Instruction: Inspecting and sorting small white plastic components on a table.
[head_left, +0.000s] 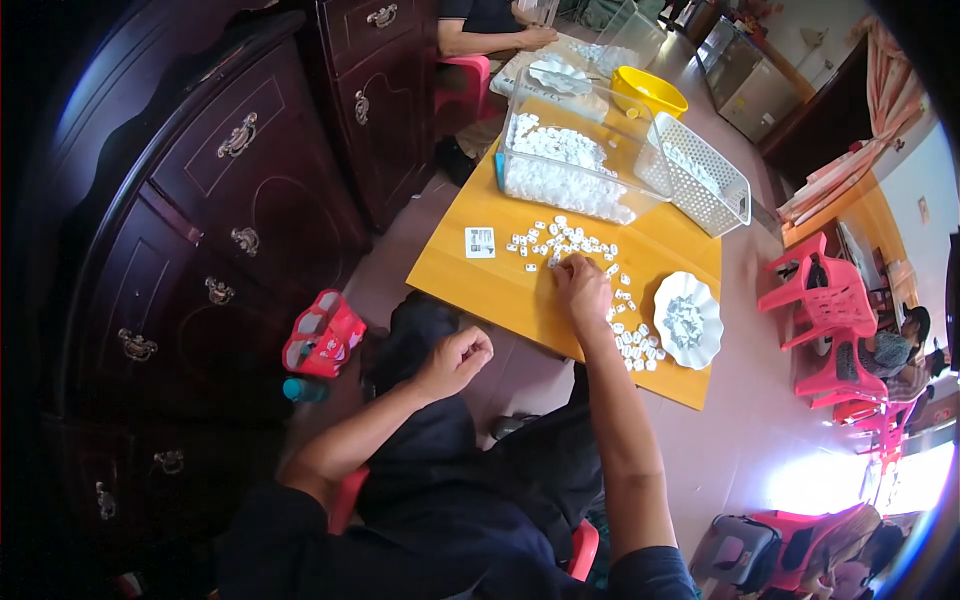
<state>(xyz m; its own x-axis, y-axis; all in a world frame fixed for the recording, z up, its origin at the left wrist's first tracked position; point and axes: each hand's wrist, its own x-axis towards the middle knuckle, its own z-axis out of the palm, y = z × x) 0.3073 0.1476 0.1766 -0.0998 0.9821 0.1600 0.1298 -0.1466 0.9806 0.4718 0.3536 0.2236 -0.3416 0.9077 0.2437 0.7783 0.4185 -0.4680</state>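
My right hand (584, 290) reaches over the wooden table (480, 205), fingers bent down together at the near edge of a scatter of small white plastic pieces (565, 238) with dark spots. Whatever its fingertips grip is hidden beneath them. My left hand (456, 362) hovers in front of the table edge above my lap, fingers curled in; what it may hold cannot be made out. To the right of the scatter sits a white scalloped dish (711, 318) with a heap of small grey parts (684, 322). A square printed card (480, 243) lies left of the pieces.
Behind the scatter stand a clear plastic bin (640, 190) of white pieces, a white perforated basket (738, 205) and a yellow basin (655, 90). Another person's hand (538, 37) works at the far end. Dark cabinets (240, 200) line the left; a red bag (330, 335) is on the floor.
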